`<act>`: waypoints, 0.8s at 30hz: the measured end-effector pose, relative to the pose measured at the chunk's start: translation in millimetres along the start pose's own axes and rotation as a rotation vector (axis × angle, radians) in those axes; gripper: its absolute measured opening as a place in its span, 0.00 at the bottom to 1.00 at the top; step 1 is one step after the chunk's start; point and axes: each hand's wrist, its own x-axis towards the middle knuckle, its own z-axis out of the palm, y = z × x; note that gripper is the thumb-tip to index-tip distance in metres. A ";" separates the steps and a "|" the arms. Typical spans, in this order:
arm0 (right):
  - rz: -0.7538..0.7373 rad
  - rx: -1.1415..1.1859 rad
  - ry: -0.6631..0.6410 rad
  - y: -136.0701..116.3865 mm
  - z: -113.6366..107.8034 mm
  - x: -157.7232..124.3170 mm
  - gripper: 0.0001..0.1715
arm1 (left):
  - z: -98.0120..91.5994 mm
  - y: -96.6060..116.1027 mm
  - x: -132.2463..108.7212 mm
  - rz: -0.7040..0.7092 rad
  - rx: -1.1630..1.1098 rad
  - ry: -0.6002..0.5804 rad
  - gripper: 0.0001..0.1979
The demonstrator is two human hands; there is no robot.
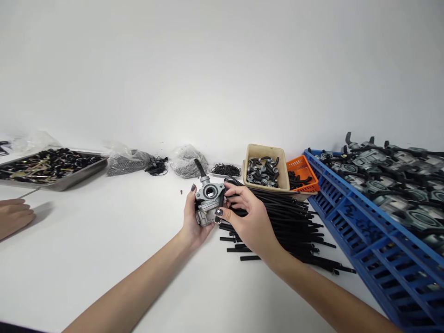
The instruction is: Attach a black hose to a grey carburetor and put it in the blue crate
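Head view: both hands meet at the middle of the white worktop (104, 259) around a small grey metal carburettor (208, 201). The left hand (193, 222) cups it from the nine o'clock side, thumb up along its edge and fingers wrapped underneath, so it is closed on the casting. The right hand (248, 217) comes in from three o'clock, fingers curled and pinched against the body's right flank; whether it also grips a hose there I cannot tell. The carburettor's round bore faces up towards the camera, and a dark stem juts from its top towards eleven o'clock, giving the piece a long axis leaning away and left. The left hand carries the weight.

Just at three o'clock of the hands lies a heap of black hoses (287, 222), lengths running mostly left to right. Beyond, at one o'clock, stands a beige bin (265, 152) of fittings beside an orange basket (305, 169); a blue crate (364, 226) of finished units fills four o'clock. Another person's hand (14, 217) rests at nine o'clock near a steel tray (69, 178).
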 end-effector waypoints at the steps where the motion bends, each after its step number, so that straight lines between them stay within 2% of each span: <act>1: 0.008 0.024 -0.021 0.1 -0.2 0.4 0.15 | -0.5 -0.4 0.0 -0.006 0.001 -0.006 0.26; 5: 0.105 0.275 -0.039 -0.3 2.2 0.6 0.19 | -0.2 -2.2 -1.7 -0.025 -0.003 -0.038 0.27; 8: 0.184 0.500 -0.034 -1.8 5.2 0.1 0.28 | 3.3 -1.9 -3.5 -0.037 -0.019 -0.023 0.29; 10: 0.203 0.571 -0.033 -2.7 5.9 -0.1 0.36 | 6.1 -1.7 -4.2 -0.056 -0.024 -0.003 0.30; 14: 0.231 0.576 -0.054 -2.2 3.3 -0.1 0.50 | 8.3 -3.0 -4.1 -0.090 -0.024 0.013 0.32; 18: 0.255 0.551 -0.080 2.0 -0.1 1.5 0.53 | 7.4 -4.4 -2.5 -0.073 -0.019 0.014 0.33; 24: 0.321 0.599 -0.108 4.7 -3.4 8.4 0.59 | 8.3 -3.3 -1.4 -0.056 0.002 0.015 0.29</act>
